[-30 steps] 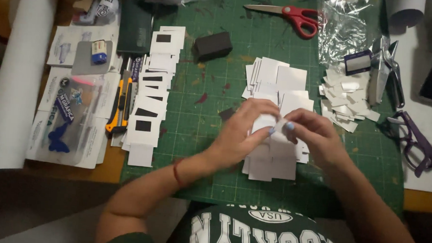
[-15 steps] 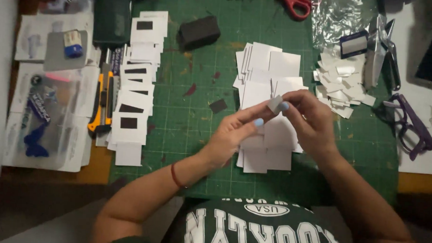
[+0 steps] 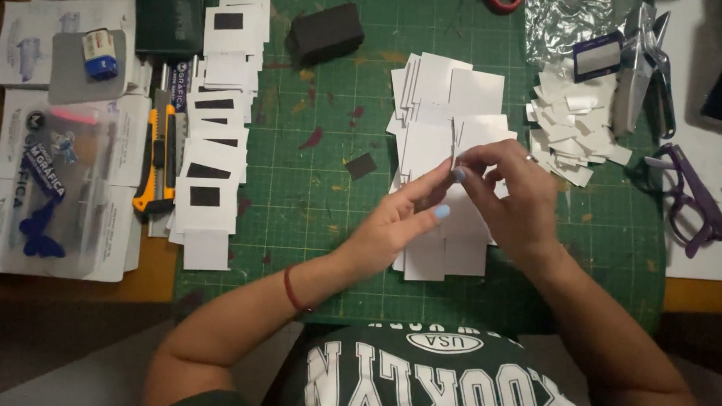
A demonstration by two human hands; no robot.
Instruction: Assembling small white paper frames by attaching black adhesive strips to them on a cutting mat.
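Both hands meet over the middle of the green cutting mat [image 3: 312, 217], right above a loose pile of white paper cards [image 3: 448, 102]. The left hand [image 3: 392, 224] pinches a small white paper slip [image 3: 454, 146] from below with fingertips close together, and the right hand [image 3: 509, 196] nips the same slip from the other side, thumb and forefinger narrow on it. The slip stands on edge, upright, seen thin from above; whether it is folded I can't quite tell. Just left of the hands a small black square [image 3: 361, 165] lies alone on the mat. Along the mat's left edge runs a column of white cards with black rectangles [image 3: 209, 154], and a yellow utility knife [image 3: 158, 168] lies beside it. A black block [image 3: 327, 31] sits near the far edge. Toward the right edge there's a heap of white offcuts [image 3: 571, 134], and purple glasses [image 3: 689, 202] lie just off the mat.
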